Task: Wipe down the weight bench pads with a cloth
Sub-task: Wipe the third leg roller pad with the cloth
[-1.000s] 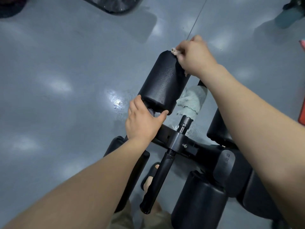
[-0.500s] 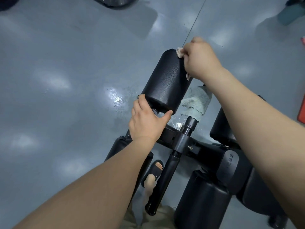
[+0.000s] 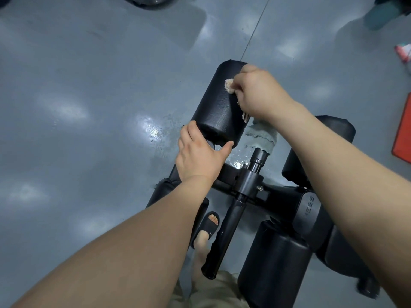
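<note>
The roller pad (image 3: 219, 107) lies ahead at the left end of the bench frame (image 3: 225, 173), its long axis pointing away. The right hand (image 3: 260, 92), nearer the far end, presses a bunched cloth (image 3: 229, 86) on it. The left hand (image 3: 199, 156) clasps the near end.

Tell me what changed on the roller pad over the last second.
The right hand, gripping the cloth, slid from the far end of the roller pad a little way back along it toward the person, with the cloth against the pad. Nothing was taken up or let go. The left hand kept its hold on the pad's near end, and the grey rag beside it did not move.
</note>
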Demonstrator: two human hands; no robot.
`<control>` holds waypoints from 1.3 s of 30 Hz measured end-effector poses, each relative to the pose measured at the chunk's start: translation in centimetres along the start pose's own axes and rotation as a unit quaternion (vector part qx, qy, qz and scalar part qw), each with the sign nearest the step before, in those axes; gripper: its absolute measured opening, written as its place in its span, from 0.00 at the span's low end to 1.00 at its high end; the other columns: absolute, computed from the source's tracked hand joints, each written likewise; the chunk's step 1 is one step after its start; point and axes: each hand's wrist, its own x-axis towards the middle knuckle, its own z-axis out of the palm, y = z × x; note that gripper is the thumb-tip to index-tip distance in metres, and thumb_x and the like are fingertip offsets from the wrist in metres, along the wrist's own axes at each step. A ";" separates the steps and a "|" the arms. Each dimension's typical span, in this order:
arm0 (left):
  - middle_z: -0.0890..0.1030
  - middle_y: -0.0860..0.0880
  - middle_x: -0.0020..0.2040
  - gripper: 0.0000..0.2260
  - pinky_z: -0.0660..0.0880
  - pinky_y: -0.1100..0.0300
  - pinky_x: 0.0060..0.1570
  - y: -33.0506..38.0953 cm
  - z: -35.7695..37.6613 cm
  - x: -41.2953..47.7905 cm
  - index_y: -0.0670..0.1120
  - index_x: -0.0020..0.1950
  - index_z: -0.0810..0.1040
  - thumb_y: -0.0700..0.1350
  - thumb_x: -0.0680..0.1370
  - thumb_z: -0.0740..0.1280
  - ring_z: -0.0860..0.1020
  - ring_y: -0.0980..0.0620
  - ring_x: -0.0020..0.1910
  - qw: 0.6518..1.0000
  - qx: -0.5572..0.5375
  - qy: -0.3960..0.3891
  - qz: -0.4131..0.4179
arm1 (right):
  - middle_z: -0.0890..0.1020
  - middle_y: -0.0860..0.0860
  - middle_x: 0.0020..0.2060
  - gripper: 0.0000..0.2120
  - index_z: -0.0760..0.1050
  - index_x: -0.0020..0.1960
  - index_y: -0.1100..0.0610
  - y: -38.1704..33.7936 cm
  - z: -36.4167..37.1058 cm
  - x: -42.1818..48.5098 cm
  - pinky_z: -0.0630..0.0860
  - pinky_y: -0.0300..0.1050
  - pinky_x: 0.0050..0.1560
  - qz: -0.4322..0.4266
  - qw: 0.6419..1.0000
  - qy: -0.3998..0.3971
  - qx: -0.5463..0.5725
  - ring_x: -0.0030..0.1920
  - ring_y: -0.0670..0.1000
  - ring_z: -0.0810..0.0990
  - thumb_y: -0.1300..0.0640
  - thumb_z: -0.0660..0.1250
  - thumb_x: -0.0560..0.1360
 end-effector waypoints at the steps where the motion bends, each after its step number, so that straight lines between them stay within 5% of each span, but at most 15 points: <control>1: 0.68 0.50 0.71 0.45 0.75 0.51 0.54 0.0 0.0 0.0 0.47 0.74 0.62 0.70 0.67 0.73 0.72 0.48 0.68 1.000 0.000 -0.002 -0.001 | 0.78 0.59 0.53 0.12 0.82 0.52 0.60 -0.3 0.1 -0.4 0.75 0.50 0.51 -0.006 1.000 -0.004 0.006 0.51 0.62 0.79 0.65 0.61 0.76; 20: 0.64 0.48 0.75 0.37 0.73 0.49 0.55 -0.7 0.0 0.0 0.46 0.77 0.58 0.54 0.74 0.72 0.73 0.45 0.67 0.999 -0.002 -0.038 0.011 | 0.79 0.55 0.50 0.10 0.83 0.52 0.58 -2.5 1.5 -5.5 0.77 0.53 0.46 -0.102 0.993 -0.036 0.039 0.47 0.59 0.80 0.63 0.63 0.77; 25: 0.63 0.49 0.75 0.38 0.72 0.49 0.57 -0.6 -0.2 0.0 0.46 0.78 0.58 0.54 0.74 0.71 0.73 0.46 0.68 0.999 -0.013 -0.041 0.003 | 0.80 0.53 0.51 0.11 0.84 0.53 0.58 -2.3 1.2 -6.1 0.72 0.43 0.44 -0.125 0.989 -0.055 0.060 0.41 0.51 0.78 0.64 0.65 0.77; 32: 0.63 0.49 0.75 0.37 0.72 0.49 0.57 -0.7 -0.1 0.0 0.46 0.77 0.58 0.54 0.73 0.71 0.73 0.46 0.68 0.999 -0.017 -0.039 0.000 | 0.79 0.50 0.50 0.11 0.84 0.54 0.57 -1.8 0.8 -6.0 0.67 0.35 0.47 -0.146 0.982 -0.100 0.069 0.48 0.52 0.79 0.63 0.66 0.76; 39: 0.66 0.49 0.72 0.35 0.70 0.53 0.50 -0.5 -0.2 0.0 0.47 0.75 0.61 0.54 0.72 0.71 0.75 0.45 0.64 1.000 -0.014 -0.024 0.004 | 0.75 0.51 0.50 0.13 0.81 0.53 0.55 -2.3 0.2 -4.7 0.71 0.39 0.51 -0.030 0.992 -0.025 0.119 0.48 0.46 0.76 0.64 0.61 0.75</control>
